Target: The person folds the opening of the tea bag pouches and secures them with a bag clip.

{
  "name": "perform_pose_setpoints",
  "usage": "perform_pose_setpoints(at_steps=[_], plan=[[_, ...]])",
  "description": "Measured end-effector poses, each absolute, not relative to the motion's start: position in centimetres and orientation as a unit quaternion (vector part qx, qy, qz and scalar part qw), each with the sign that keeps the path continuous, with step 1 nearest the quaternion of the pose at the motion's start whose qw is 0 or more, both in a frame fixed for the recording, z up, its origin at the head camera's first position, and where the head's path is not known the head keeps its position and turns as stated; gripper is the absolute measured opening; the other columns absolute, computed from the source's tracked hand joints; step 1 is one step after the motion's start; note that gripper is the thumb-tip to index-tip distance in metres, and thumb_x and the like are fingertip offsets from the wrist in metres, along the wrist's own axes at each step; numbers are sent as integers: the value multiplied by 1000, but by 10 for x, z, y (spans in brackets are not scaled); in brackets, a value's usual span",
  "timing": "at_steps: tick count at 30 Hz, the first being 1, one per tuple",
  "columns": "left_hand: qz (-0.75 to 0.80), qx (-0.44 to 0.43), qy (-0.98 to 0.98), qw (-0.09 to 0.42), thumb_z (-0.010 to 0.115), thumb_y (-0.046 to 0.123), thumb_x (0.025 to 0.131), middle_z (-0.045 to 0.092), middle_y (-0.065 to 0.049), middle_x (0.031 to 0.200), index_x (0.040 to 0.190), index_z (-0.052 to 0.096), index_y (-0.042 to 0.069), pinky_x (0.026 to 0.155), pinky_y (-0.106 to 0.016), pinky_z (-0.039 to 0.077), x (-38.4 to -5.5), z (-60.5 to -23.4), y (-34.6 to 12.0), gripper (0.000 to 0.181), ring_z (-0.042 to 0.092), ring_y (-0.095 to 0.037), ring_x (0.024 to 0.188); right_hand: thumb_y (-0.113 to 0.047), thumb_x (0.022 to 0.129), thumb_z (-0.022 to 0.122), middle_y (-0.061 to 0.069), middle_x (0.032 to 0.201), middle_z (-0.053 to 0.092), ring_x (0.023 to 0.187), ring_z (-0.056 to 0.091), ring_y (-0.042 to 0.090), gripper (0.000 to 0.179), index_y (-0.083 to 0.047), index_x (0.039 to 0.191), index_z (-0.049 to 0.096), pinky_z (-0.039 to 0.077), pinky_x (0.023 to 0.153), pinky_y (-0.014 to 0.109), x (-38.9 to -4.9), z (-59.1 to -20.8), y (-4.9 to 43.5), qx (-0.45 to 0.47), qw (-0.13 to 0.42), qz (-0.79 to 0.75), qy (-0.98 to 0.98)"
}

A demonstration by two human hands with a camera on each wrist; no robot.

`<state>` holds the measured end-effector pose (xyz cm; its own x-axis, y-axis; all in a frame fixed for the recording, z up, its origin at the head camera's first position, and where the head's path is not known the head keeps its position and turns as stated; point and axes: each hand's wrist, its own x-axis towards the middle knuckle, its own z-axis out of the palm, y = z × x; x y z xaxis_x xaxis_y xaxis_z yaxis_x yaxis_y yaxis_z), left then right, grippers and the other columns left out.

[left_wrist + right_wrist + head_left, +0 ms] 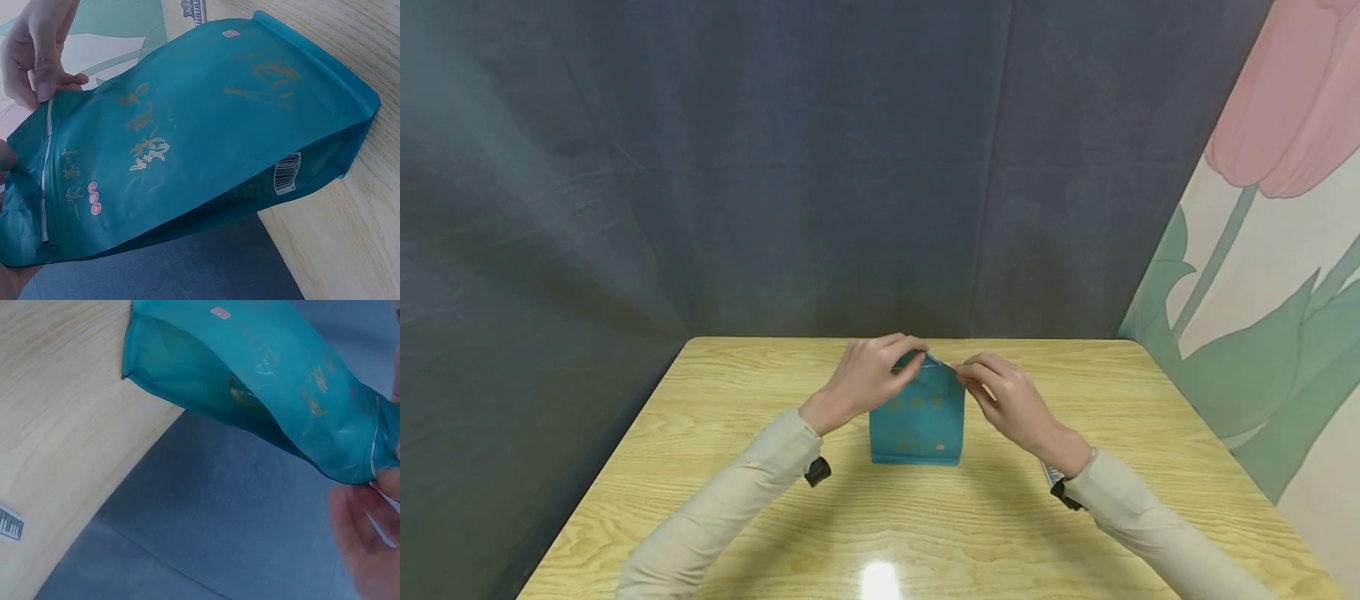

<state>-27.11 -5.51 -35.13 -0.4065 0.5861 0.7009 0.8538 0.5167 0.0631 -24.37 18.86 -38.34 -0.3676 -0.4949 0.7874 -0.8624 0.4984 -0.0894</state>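
A teal pouch [917,425] with gold lettering and a seal strip near its top stands on the table. My left hand [867,377] pinches the pouch's top edge at the left, thumb and fingers on either side of it. At the top right corner, my right hand [1011,402] pinches the same edge between thumb and fingertips. The left wrist view shows a white line across the pouch [187,144] below the held edge, and a barcode on its side fold. In the right wrist view, the side of the pouch [300,381] folds inward.
Pale wood makes up the tabletop [715,417]. Beside the right wrist lies a small flat piece with dark stripes [1052,473], partly hidden by the arm. A dark curtain [850,167] hangs behind, and a tulip-patterned wall [1262,333] stands at the right.
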Motion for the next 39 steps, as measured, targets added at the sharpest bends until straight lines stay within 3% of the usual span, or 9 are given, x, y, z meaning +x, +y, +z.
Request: perform_pose_setpoints(at_steps=[6,16,26,39], plan=[[-211,-446,-811,313,65,17,98,72,2,91,109,74,13,42,-17,30,-270,-350,-54,15,48,-1,49,19,77,74,5,94,67,78,66,15,30,0,100,73,54,69,23,-248,-381,190,425,329,295,-790],[-213,-449,-814,301,65,17,98,71,1,91,110,73,13,43,-17,32,-271,-350,-53,15,51,-2,53,7,84,73,7,96,74,80,70,17,22,0,105,76,56,65,29,-255,-379,194,394,263,326,-818],[-214,-449,-820,283,72,32,93,72,-1,96,112,72,12,53,-20,46,-271,-348,-51,28,65,-8,66,9,83,74,8,92,74,76,70,16,21,1,102,76,54,59,28,-258,-378,196,412,267,316,-812],[-223,-421,-825,304,73,37,92,73,2,85,102,75,15,43,-16,33,-269,-348,-45,24,51,-3,48,10,77,78,7,86,74,71,70,16,23,1,98,77,56,59,26,-256,-382,193,426,308,304,-795]])
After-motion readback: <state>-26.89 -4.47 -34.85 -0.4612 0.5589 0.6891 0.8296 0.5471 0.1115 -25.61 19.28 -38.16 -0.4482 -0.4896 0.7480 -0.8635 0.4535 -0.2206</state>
